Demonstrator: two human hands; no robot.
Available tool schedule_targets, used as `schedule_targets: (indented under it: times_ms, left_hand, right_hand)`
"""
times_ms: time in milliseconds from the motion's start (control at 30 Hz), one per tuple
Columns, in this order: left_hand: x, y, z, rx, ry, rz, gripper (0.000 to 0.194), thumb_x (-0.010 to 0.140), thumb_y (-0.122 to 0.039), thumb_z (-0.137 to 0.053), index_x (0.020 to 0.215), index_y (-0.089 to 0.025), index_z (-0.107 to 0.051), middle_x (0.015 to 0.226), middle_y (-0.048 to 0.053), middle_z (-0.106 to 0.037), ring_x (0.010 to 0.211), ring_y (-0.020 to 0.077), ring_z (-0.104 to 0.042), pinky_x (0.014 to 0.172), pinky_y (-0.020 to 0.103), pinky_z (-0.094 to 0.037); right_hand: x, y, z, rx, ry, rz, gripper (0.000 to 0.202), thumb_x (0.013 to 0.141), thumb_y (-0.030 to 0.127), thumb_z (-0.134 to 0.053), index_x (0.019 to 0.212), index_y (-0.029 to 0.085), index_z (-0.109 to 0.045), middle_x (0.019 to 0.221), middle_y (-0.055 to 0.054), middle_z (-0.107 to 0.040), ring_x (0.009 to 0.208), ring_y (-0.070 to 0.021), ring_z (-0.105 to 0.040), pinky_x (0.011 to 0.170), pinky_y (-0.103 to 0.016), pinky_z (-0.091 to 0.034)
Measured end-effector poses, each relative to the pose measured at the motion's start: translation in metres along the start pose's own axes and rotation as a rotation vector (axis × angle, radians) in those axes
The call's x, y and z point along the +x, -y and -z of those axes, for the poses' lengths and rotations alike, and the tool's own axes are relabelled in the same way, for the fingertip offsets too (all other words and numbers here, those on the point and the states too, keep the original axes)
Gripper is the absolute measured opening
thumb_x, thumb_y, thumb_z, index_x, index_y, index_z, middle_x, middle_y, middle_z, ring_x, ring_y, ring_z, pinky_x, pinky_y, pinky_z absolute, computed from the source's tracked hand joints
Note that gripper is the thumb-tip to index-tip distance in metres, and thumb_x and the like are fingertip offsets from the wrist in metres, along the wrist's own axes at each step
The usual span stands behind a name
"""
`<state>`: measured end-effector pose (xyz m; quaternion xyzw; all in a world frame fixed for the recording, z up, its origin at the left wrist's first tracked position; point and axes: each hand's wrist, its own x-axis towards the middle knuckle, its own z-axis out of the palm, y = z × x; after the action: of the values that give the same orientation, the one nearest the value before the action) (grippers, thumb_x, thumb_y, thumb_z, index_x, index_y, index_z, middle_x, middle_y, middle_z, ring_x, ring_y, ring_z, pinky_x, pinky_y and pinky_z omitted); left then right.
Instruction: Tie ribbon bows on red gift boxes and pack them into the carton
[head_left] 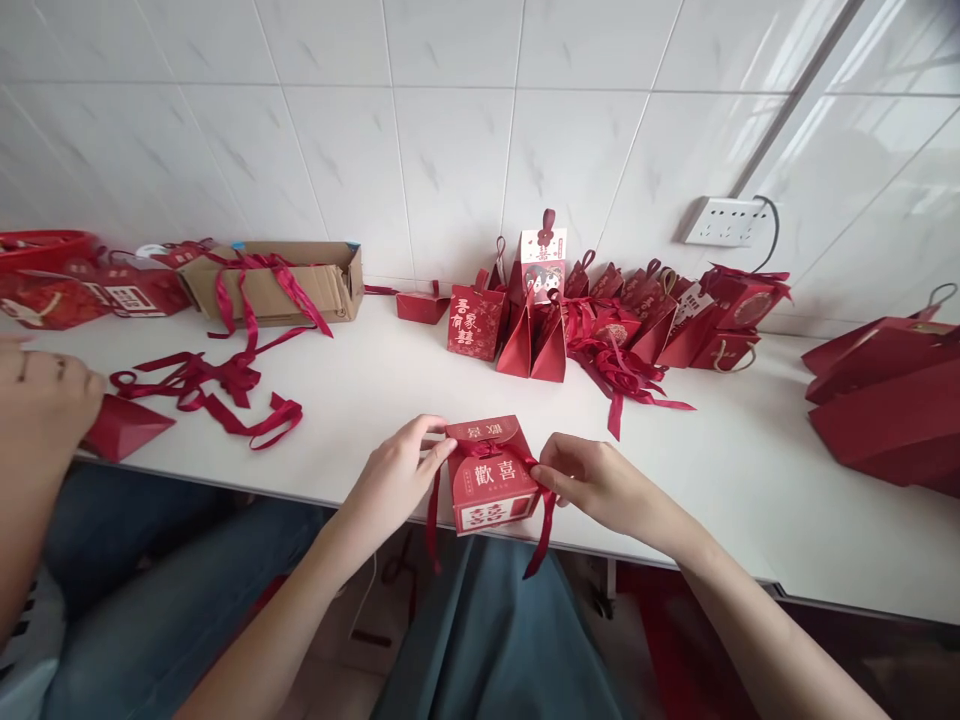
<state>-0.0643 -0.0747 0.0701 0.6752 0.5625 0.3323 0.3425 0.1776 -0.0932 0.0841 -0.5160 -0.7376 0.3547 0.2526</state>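
A red gift box (495, 473) with white characters sits at the table's front edge, tilted slightly. A dark red ribbon (545, 535) runs across its top, and its two ends hang down on either side over the edge. At the box's upper left corner is my left hand (409, 462), thumb and fingers closed on the ribbon beside the box. My right hand (589, 478) pinches the ribbon at the right side of the box.
Loose ribbons (232, 380) and a cardboard box (300, 285) lie left. Red boxes (476, 322) and a ribbon pile (630, 370) line the wall. Larger red bags (892, 400) stand right. Another person's hand (45, 400) is far left, by a red packet (127, 428).
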Motion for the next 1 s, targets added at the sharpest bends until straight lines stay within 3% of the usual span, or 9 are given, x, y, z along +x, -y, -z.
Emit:
schedule_targets:
  times_ms: [100,233,400,533,700,833,1000]
  left_hand:
    - [0.003,0.005,-0.001,-0.022,0.001,0.051,0.033,0.078,-0.049,-0.056,0.099,-0.024,-0.055,0.084,0.001,-0.066,0.066,0.0194,-0.062,0.056,0.026,-0.042]
    - [-0.002,0.01,0.003,-0.089,0.222,0.15,0.039,0.081,-0.059,-0.047,0.093,-0.022,-0.052,0.062,-0.004,-0.055,0.052,0.0139,-0.05,0.048,0.023,-0.034]
    - [-0.006,0.011,0.006,-0.163,0.359,0.118,0.038,0.082,-0.057,-0.05,0.082,-0.019,-0.053,0.08,0.0,-0.058,0.074,0.0152,-0.055,0.066,0.024,-0.041]
    - [-0.005,0.01,0.009,-0.306,0.457,0.117,0.034,0.084,-0.051,-0.052,0.086,-0.018,-0.056,0.088,0.001,-0.06,0.084,0.0173,-0.056,0.073,0.025,-0.042]
    - [0.002,0.016,0.011,-0.502,0.488,0.14,0.033,0.085,-0.042,-0.055,0.065,-0.016,-0.05,0.063,-0.003,-0.051,0.062,0.0102,-0.049,0.064,0.022,-0.038]
    - [0.006,0.024,0.005,-0.737,0.475,0.151,0.032,0.08,-0.035,-0.061,0.06,-0.015,-0.046,0.061,-0.003,-0.049,0.062,0.0093,-0.048,0.064,0.021,-0.038]
    - [0.004,0.03,-0.006,-0.884,0.418,0.199,0.034,0.074,-0.031,-0.067,0.057,-0.015,-0.042,0.06,-0.004,-0.048,0.059,0.0081,-0.047,0.06,0.019,-0.037]
  right_hand:
    - [0.004,-0.008,0.0,0.186,0.081,-0.046,0.025,0.084,0.04,-0.055,0.072,0.018,-0.051,0.062,0.003,-0.056,0.057,-0.0105,-0.05,0.053,-0.023,-0.038]
    - [0.011,-0.02,0.003,0.488,0.24,-0.176,0.034,0.075,0.047,-0.066,0.078,0.016,-0.055,0.059,0.004,-0.055,0.049,-0.0079,-0.05,0.052,-0.023,-0.042]
    - [0.014,-0.023,0.003,0.611,0.317,-0.216,0.039,0.069,0.049,-0.072,0.063,0.015,-0.054,0.042,0.01,-0.04,0.038,-0.0035,-0.034,0.055,-0.026,-0.048]
    - [0.014,-0.026,0.002,0.645,0.329,-0.166,0.038,0.071,0.047,-0.072,0.063,0.015,-0.053,0.053,0.005,-0.052,0.051,-0.0067,-0.048,0.055,-0.022,-0.041]
    - [0.016,-0.03,0.002,0.742,0.329,-0.169,0.035,0.071,0.044,-0.074,0.068,0.015,-0.054,0.056,0.004,-0.053,0.051,-0.0083,-0.053,0.05,-0.021,-0.035]
    - [0.02,-0.034,0.004,0.775,0.329,-0.236,0.035,0.064,0.039,-0.08,0.067,0.013,-0.056,0.053,0.007,-0.044,0.042,-0.0028,-0.04,0.042,-0.018,-0.023]
    - [0.021,-0.039,0.007,0.804,0.344,-0.273,0.035,0.063,0.039,-0.08,0.063,0.013,-0.056,0.051,0.009,-0.037,0.041,-0.0012,-0.031,0.041,-0.019,-0.018]
